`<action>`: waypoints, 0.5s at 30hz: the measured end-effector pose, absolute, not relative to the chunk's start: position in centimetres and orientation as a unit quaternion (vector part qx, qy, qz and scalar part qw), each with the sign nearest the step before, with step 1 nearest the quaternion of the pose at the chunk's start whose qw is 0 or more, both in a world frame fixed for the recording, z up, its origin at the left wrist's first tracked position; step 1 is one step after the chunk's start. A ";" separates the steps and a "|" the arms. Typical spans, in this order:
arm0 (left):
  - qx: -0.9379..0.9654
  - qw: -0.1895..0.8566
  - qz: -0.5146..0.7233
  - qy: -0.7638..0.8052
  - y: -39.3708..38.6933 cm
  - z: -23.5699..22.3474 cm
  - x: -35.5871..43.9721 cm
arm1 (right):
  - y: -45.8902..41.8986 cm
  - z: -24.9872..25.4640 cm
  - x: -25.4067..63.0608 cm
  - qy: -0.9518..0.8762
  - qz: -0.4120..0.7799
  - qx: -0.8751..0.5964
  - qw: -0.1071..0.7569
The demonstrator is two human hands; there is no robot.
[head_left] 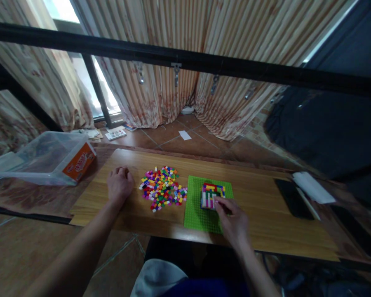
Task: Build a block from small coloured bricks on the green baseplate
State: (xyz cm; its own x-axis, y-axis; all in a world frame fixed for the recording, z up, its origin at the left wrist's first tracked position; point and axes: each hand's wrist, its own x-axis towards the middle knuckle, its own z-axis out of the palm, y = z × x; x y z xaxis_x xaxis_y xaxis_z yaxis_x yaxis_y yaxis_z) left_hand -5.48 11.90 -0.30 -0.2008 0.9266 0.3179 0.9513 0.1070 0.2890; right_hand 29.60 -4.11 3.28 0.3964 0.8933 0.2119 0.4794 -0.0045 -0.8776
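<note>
On a green studded baseplate (198, 214) stands a small block structure (208, 196) of multicoloured toy bricks, with stripes of white, pink and green inside a red, yellow and blue edge. My right hand (235, 220) reaches over its right side, thumb and fingertips pinched together at the bricks; whatever lies between them is too small to make out. My left hand (120, 183) rests on the wooden board at the left, fingers curled in. Between that hand and the baseplate a pile of loose bricks (163, 187) in many colours is spread out.
A clear plastic bin (49, 159) with an orange label sits left of the wooden board (256, 198). A dark phone-like slab (293, 198) and a white object (313, 187) lie at the right. A black metal bar (185, 60) crosses ahead, before curtains (173, 95).
</note>
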 end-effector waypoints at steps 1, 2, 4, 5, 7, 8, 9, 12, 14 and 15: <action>-0.632 0.029 -0.215 -0.744 11.9 -0.2 -5.5 | -4.1 3.0 30.6 -0.490 0.201 -0.687 0.498; -0.632 0.029 -0.212 -0.745 11.9 -0.2 -5.5 | -4.0 2.7 31.5 -0.477 0.191 -0.695 0.503; -0.632 0.027 -0.207 -0.746 11.9 -0.1 -5.5 | -3.8 2.3 32.7 -0.465 0.174 -0.709 0.500; -0.632 0.026 -0.205 -0.747 11.9 0.0 -5.5 | -3.6 2.2 33.2 -0.467 0.164 -0.715 0.494; -0.632 0.025 -0.201 -0.748 11.9 0.0 -5.5 | -3.1 2.1 33.6 -0.486 0.139 -0.721 0.473; -0.633 0.026 -0.199 -0.748 11.9 0.1 -5.5 | -2.9 2.1 33.6 -0.500 0.123 -0.722 0.462; -0.635 0.027 -0.198 -0.747 11.9 0.1 -5.5 | -2.6 2.2 33.6 -0.517 0.106 -0.721 0.449; -0.637 0.025 -0.196 -0.746 11.9 0.1 -5.6 | -1.8 2.5 33.3 -0.560 0.056 -0.721 0.405; -0.635 0.020 -0.194 -0.747 12.0 0.1 -5.7 | -1.3 2.7 33.1 -0.578 0.029 -0.725 0.373; -0.635 0.019 -0.193 -0.748 12.0 0.1 -5.7 | -1.2 2.8 33.0 -0.584 0.018 -0.728 0.358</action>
State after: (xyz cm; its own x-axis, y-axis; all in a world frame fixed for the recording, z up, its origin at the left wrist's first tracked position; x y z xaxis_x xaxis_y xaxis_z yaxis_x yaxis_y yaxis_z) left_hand -5.72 12.02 0.12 -0.1919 0.9428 0.2728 0.9572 0.1184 0.2641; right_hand 33.00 -1.16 2.81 0.3171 0.8640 0.3910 0.8378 -0.0620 -0.5424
